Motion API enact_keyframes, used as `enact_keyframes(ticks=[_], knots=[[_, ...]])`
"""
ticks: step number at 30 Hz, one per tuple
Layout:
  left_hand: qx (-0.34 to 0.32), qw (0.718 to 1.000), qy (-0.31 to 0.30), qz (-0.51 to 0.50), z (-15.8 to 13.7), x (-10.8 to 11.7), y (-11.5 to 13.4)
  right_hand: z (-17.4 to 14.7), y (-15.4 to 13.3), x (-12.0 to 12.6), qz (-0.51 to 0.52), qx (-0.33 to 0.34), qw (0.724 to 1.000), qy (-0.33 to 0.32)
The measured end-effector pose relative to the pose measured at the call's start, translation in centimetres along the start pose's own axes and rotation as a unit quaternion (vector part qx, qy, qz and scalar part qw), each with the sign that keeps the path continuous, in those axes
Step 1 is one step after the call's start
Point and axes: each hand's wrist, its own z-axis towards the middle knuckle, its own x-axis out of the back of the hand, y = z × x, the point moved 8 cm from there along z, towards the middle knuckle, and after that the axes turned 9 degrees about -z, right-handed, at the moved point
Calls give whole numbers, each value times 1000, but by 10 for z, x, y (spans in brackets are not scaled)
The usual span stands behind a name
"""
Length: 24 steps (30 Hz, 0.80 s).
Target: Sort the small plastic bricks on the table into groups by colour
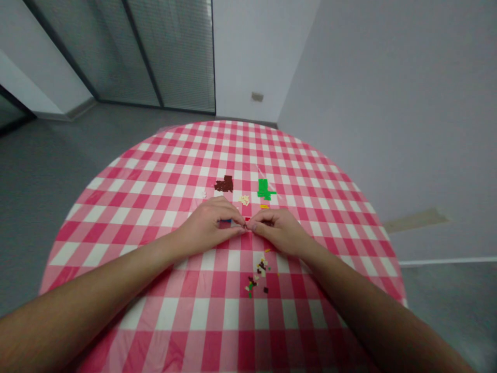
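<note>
My left hand (215,223) and my right hand (277,228) meet over the middle of the table, thumb and forefinger of each pinched together. Whatever lies between the fingertips is too small to make out. A small red piece (247,219) shows just behind the fingertips. Partly covered by my left hand is a blue piece (225,221). Beyond the hands lie a cluster of dark brown building bricks (225,184), a little heap of cream pieces (244,200), green bricks (264,189) and yellow strips (264,206).
A round table with a red-and-white checked cloth (147,202) fills the lower view. Nearer me, mixed small pieces (262,267) in brown, green, yellow and cream lie scattered between my forearms. Tiny white pieces (204,195) sit left of the brown cluster. Walls stand behind and right.
</note>
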Motion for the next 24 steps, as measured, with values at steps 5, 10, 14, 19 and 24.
enact_keyframes(ticks=[5, 10, 14, 19, 24], knots=[[168, 969, 167, 74, 1, 56, -58, -1, 6, 13, -16, -35, 996, 74], [332, 911, 205, 136, -12, 95, -116, -1, 6, 11, -16, -34, 997, 68], [346, 904, 166, 189, -14, 96, -123, -2, 7, 11, -20, -32, 997, 72], [345, 896, 139, 245, -14, 94, -116, -2, 8, 13, -28, -37, 995, 84], [305, 901, 91, 297, -9, 84, -107, -2, 9, 14, -32, -39, 995, 83]])
